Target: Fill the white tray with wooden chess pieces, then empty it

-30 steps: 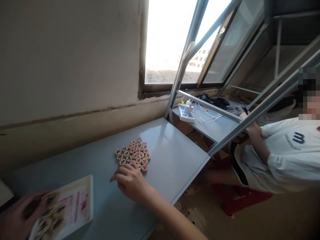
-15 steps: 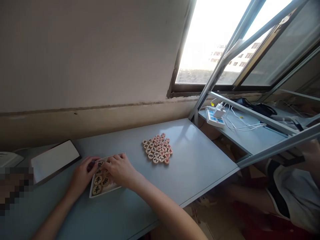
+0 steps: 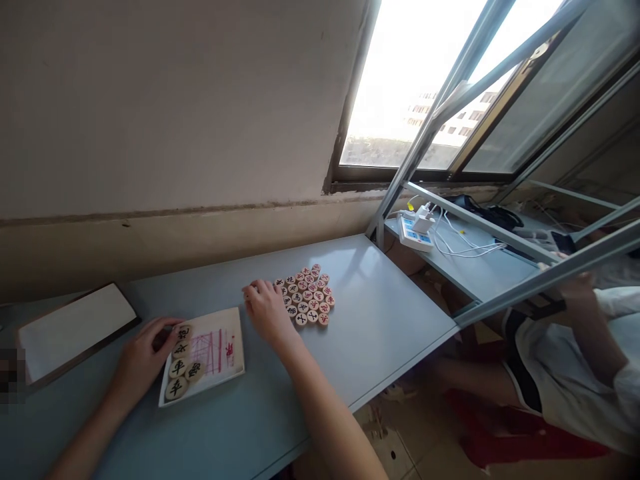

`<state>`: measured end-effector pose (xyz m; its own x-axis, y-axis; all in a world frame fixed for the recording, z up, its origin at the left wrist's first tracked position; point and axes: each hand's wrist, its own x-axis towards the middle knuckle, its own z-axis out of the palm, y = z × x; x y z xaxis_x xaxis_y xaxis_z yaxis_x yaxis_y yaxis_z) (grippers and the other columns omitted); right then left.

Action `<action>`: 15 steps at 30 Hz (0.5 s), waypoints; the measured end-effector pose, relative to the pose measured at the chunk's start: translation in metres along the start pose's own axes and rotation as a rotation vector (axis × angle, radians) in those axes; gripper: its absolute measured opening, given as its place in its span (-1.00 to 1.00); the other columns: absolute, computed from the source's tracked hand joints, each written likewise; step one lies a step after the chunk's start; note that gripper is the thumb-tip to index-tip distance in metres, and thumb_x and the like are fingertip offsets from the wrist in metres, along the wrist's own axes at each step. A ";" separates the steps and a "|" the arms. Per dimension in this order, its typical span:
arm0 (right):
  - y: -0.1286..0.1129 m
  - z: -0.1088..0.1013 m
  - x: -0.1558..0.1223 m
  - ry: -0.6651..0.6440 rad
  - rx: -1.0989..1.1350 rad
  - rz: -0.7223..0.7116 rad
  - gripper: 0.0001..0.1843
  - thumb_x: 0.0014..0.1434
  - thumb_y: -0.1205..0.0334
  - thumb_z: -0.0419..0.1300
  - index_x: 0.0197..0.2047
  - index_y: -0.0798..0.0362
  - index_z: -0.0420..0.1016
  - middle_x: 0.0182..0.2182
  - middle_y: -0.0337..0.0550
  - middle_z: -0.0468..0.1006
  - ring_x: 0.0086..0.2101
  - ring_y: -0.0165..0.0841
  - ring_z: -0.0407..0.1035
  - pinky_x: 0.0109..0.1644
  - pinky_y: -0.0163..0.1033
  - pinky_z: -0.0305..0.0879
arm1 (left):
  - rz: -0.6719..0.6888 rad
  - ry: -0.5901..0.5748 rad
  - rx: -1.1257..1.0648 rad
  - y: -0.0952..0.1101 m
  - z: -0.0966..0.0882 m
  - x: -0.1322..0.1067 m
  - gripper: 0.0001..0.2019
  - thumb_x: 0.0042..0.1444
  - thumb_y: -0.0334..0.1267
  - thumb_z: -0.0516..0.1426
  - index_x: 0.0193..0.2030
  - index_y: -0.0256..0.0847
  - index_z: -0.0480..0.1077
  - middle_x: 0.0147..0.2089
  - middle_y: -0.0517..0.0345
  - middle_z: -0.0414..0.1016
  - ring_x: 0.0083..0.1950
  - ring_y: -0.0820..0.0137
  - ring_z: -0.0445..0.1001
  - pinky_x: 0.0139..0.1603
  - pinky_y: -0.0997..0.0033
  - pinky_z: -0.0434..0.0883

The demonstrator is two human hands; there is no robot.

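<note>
At the upper left rim of a shallow white box (image 3: pixel 220 347), my left hand (image 3: pixel 145 353) has its fingers and thumb closed around the edge. Several round xiangqi pieces (image 3: pixel 177 388) with black characters lie along the box's left side; red lines mark its bare floor. My right hand (image 3: pixel 270 310) is over the table, just left of a packed group of xiangqi pieces (image 3: pixel 307 297) with black and red characters. Its fingers are bent downward and close together, and whatever is under them is hidden. The hand covers part of the group's left edge.
A flat white box lid (image 3: pixel 75 330) with dark edges lies at the table's left. Beyond a metal frame (image 3: pixel 415 153) on the right, a second desk holds a power strip (image 3: pixel 415 232) and white cables (image 3: pixel 465 250). Another person (image 3: pixel 555 360) sits at the right.
My right hand has left the box and moved right to the group of pieces. Fewer pieces show in the box, and its marked floor is uncovered. My left hand stays at the box.
</note>
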<state>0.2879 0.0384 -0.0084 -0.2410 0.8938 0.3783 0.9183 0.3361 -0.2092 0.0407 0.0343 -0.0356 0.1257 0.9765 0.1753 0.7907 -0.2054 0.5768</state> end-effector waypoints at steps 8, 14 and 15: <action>0.025 0.004 -0.004 -0.079 -0.199 0.114 -0.77 0.13 0.51 -0.02 -0.24 0.10 0.39 -0.23 -0.02 0.39 -0.17 -0.24 0.18 -0.08 -0.10 0.06 | 0.015 0.003 0.016 0.001 0.000 0.000 -0.64 0.10 0.07 -0.05 -0.22 -0.12 0.39 -0.18 0.12 0.49 -0.28 0.34 0.47 -0.37 0.46 0.38; 0.028 -0.004 -0.003 -0.097 -0.143 0.131 -0.72 0.11 0.54 -0.01 -0.19 0.10 0.40 -0.19 -0.03 0.41 -0.14 -0.24 0.19 -0.04 -0.09 0.03 | 0.027 -0.006 0.012 -0.003 0.002 0.000 -0.65 0.12 0.06 -0.06 -0.20 -0.12 0.37 -0.17 0.15 0.46 -0.26 0.38 0.44 -0.32 0.47 0.36; 0.026 -0.007 -0.003 -0.088 -0.110 0.122 -0.72 0.14 0.52 -0.02 -0.16 0.08 0.40 -0.17 -0.04 0.41 -0.12 -0.24 0.19 -0.03 -0.09 0.02 | 0.028 -0.006 0.012 -0.004 0.002 0.000 -0.65 0.12 0.06 -0.06 -0.20 -0.12 0.37 -0.17 0.15 0.45 -0.26 0.38 0.44 -0.32 0.47 0.35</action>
<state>0.3141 0.0424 -0.0088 -0.1482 0.9500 0.2747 0.9700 0.1937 -0.1467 0.0393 0.0351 -0.0396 0.1512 0.9708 0.1865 0.7940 -0.2316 0.5621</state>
